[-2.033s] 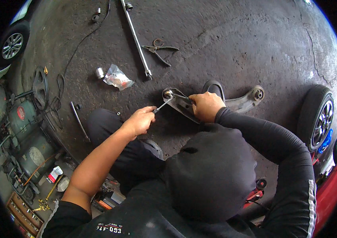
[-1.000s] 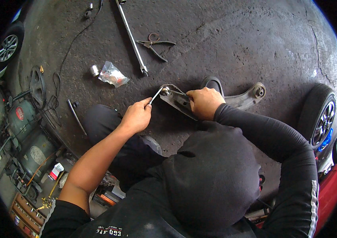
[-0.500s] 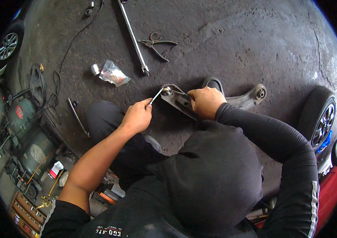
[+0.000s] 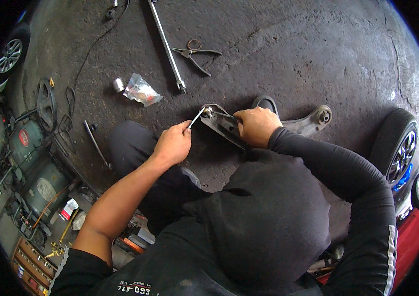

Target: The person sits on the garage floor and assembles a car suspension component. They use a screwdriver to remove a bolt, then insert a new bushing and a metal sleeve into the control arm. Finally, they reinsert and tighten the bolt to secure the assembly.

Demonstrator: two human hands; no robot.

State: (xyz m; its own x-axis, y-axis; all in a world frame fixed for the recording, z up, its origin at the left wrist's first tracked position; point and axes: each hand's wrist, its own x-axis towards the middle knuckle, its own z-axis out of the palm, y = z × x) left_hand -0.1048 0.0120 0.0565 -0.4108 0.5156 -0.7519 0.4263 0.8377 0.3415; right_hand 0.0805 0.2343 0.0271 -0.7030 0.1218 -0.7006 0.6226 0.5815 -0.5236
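Note:
A metal car control arm [image 4: 305, 126] lies on the floor in front of me, its ball joint end [image 4: 208, 113] toward the left. My left hand [image 4: 174, 144] is closed around a slim silver rod-like tool [image 4: 196, 118], whose tip touches or nearly touches the ball joint. My right hand [image 4: 259, 127] is closed above the arm's middle. From its fingers a thin dark tool seems to run toward the joint; its handle is hidden in the grip. A round bushing end [image 4: 324, 116] shows at the arm's right.
Beyond my hands lie a clear plastic bag [image 4: 141, 90], a silver socket [image 4: 118, 85], a long breaker bar [image 4: 166, 47] and pliers [image 4: 193, 55]. A metal bar [image 4: 97, 144] is by my left knee. A green compressor [image 4: 31, 148] stands left, a wheel [image 4: 398, 146] right.
My left hand and its slim tool have shifted slightly right. My right hand and the control arm stay nearly in place.

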